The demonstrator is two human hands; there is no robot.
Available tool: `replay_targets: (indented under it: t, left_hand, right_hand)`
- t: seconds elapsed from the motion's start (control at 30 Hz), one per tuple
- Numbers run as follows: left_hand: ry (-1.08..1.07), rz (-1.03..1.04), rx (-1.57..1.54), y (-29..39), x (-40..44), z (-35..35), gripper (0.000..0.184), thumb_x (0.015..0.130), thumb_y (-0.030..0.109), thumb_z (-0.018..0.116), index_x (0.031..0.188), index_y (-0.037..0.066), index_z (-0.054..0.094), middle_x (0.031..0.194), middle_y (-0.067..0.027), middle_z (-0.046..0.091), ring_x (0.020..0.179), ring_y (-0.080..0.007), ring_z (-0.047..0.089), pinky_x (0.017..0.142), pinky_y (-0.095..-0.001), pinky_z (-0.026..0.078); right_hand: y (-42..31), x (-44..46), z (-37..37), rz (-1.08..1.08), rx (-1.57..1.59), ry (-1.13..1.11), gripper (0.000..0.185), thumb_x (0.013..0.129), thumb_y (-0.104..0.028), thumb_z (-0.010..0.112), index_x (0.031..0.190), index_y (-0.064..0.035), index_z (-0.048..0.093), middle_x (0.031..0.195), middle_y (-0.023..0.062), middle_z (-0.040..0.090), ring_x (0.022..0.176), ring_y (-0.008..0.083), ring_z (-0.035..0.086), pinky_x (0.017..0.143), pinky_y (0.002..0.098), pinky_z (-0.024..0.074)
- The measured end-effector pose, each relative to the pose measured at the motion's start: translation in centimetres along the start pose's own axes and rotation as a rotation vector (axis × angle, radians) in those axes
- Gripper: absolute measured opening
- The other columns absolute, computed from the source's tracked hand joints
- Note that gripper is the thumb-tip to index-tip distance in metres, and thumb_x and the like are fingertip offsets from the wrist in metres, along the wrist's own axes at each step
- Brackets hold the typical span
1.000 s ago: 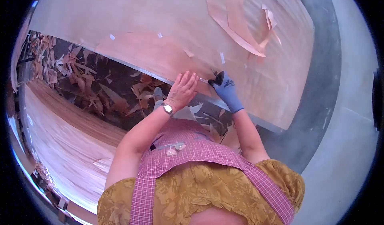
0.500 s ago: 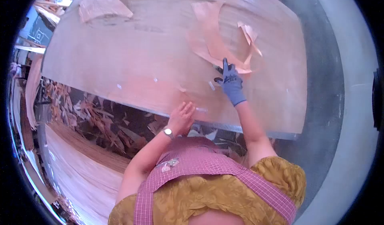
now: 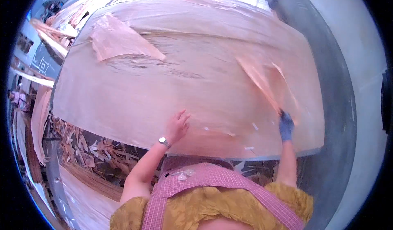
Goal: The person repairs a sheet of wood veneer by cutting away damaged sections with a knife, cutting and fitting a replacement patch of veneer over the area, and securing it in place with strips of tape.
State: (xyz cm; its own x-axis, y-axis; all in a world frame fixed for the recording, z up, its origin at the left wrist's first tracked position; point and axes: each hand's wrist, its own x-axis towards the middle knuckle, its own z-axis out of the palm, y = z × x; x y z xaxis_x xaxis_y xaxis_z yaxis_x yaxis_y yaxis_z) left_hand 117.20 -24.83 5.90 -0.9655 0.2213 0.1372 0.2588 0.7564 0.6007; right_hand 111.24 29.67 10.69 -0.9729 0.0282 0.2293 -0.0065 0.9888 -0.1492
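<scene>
A broad veneer sheet (image 3: 196,87) covers the work surface before me. My right hand (image 3: 286,125), in a blue-grey glove with dark fingertips, is closed on the near end of a thin veneer strip (image 3: 260,80). The strip trails away from it over the sheet, and a second narrow piece curves beside it. My left hand (image 3: 177,126), bare with a watch at the wrist, is open over the near part of the sheet, fingers apart; whether it touches the sheet I cannot tell. A loose pale veneer piece (image 3: 123,40) lies farther off at the left, beside dark cracks.
Veneer scraps (image 3: 92,146) are heaped below the sheet's near left edge. A stack of veneer (image 3: 90,183) stands at the lower left. Several small white bits (image 3: 255,126) dot the sheet. A grey floor strip (image 3: 335,87) runs along the right.
My right hand has moved right and nearer to me, and the strip is drawn along with it. My left hand has come off the sheet's near edge and opened. The view has shifted.
</scene>
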Motion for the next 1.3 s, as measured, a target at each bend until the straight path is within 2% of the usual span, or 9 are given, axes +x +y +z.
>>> replay_targets:
  t: [0.17, 0.27, 0.4, 0.5, 0.73, 0.83, 0.93, 1.13, 1.3]
  left_hand:
    - [0.074, -0.120, 0.165, -11.7, 3.2, -8.6, 0.043, 0.086, 0.020, 0.063, 0.128, 0.010, 0.057, 0.138, -0.0163, 0.051, 0.127, -0.0350, 0.048, 0.105, -0.0467, 0.040]
    - [0.065, -0.183, 0.368, -18.8, 4.9, -11.2, 0.052, 0.087, 0.025, 0.064, 0.134, 0.010, 0.050, 0.139, -0.0178, 0.048, 0.131, -0.0359, 0.043, 0.110, -0.0487, 0.034]
    - [0.109, -0.443, 0.474, -22.9, 5.1, -14.6, 0.067, 0.086, 0.030, 0.064, 0.144, 0.009, 0.039, 0.149, -0.0193, 0.037, 0.137, -0.0362, 0.036, 0.113, -0.0523, 0.028]
    - [0.251, -0.655, 0.425, -24.8, 2.4, -16.9, 0.076, 0.085, 0.034, 0.064, 0.148, 0.008, 0.032, 0.153, -0.0223, 0.030, 0.139, -0.0375, 0.032, 0.113, -0.0551, 0.025]
    - [0.392, -1.757, 0.438, -33.5, -16.3, -22.0, 0.085, 0.091, 0.045, 0.055, 0.150, -0.005, 0.021, 0.156, -0.0278, 0.023, 0.145, -0.0388, 0.024, 0.113, -0.0578, 0.025]
    - [0.723, -1.486, -0.415, -38.6, -24.2, -21.3, 0.060, 0.091, 0.040, 0.058, 0.125, -0.007, 0.047, 0.118, -0.0215, 0.057, 0.103, -0.0325, 0.060, 0.078, -0.0462, 0.051]
    - [0.816, -1.400, -1.031, -39.7, -25.4, -21.4, 0.034, 0.088, 0.033, 0.066, 0.093, 0.001, 0.057, 0.079, -0.0089, 0.056, 0.064, -0.0235, 0.057, 0.051, -0.0371, 0.047]
    - [0.780, -1.501, -0.753, -26.8, -18.8, -26.1, 0.036, 0.082, 0.028, 0.072, 0.096, -0.004, 0.062, 0.088, -0.0141, 0.064, 0.078, -0.0295, 0.064, 0.058, -0.0454, 0.053]
    - [0.959, -1.190, -0.639, -33.6, -24.4, -23.3, 0.042, 0.090, 0.041, 0.062, 0.088, -0.001, 0.067, 0.086, -0.0110, 0.065, 0.075, -0.0244, 0.060, 0.062, -0.0384, 0.048]
  right_hand:
    - [6.8, -20.5, -2.8, 0.604, 0.072, 0.310, 0.048, 0.099, -0.026, 0.053, 0.137, 0.0038, 0.046, 0.140, 0.0181, 0.051, 0.121, 0.0346, 0.053, 0.105, 0.0393, 0.0420]
    - [4.3, -25.1, -7.0, 0.848, -0.582, -0.282, 0.053, 0.094, -0.022, 0.057, 0.138, 0.0053, 0.044, 0.138, 0.0204, 0.052, 0.124, 0.0366, 0.052, 0.107, 0.0427, 0.0408]
    - [2.8, -23.1, -1.8, 0.569, -0.240, 0.094, 0.040, 0.094, -0.019, 0.054, 0.129, -0.0004, 0.054, 0.123, 0.0202, 0.059, 0.116, 0.0371, 0.055, 0.099, 0.0420, 0.0456]
    - [-9.1, -11.7, 2.2, 0.185, -0.094, -0.067, 0.032, 0.093, -0.007, 0.052, 0.125, -0.0052, 0.058, 0.118, 0.0174, 0.061, 0.113, 0.0368, 0.057, 0.095, 0.0413, 0.0489]
    - [-23.1, -1.1, 13.7, 0.227, -0.358, -0.202, 0.056, 0.101, -0.040, 0.046, 0.144, -0.0050, 0.041, 0.148, 0.0175, 0.044, 0.135, 0.0348, 0.043, 0.104, 0.0476, 0.0406]
    - [-22.6, -0.8, 13.4, 0.186, -0.204, -0.217, 0.052, 0.100, -0.034, 0.047, 0.142, -0.0035, 0.044, 0.148, 0.0199, 0.043, 0.135, 0.0360, 0.044, 0.107, 0.0467, 0.0394]
    - [-20.4, -3.8, 12.4, 0.154, -0.201, -0.188, 0.045, 0.096, -0.027, 0.052, 0.134, -0.0035, 0.050, 0.142, 0.0216, 0.048, 0.131, 0.0384, 0.046, 0.104, 0.0471, 0.0421]
    - [-17.6, -16.6, 6.4, 0.707, -0.309, -0.051, 0.030, 0.092, -0.020, 0.056, 0.117, -0.0054, 0.057, 0.120, 0.0211, 0.057, 0.116, 0.0408, 0.052, 0.096, 0.0497, 0.0467]
    - [-9.6, -23.5, 5.1, 1.169, -0.353, 0.082, 0.056, 0.091, -0.048, 0.055, 0.126, -0.0037, 0.054, 0.124, 0.0264, 0.056, 0.115, 0.0434, 0.055, 0.095, 0.0501, 0.0462]
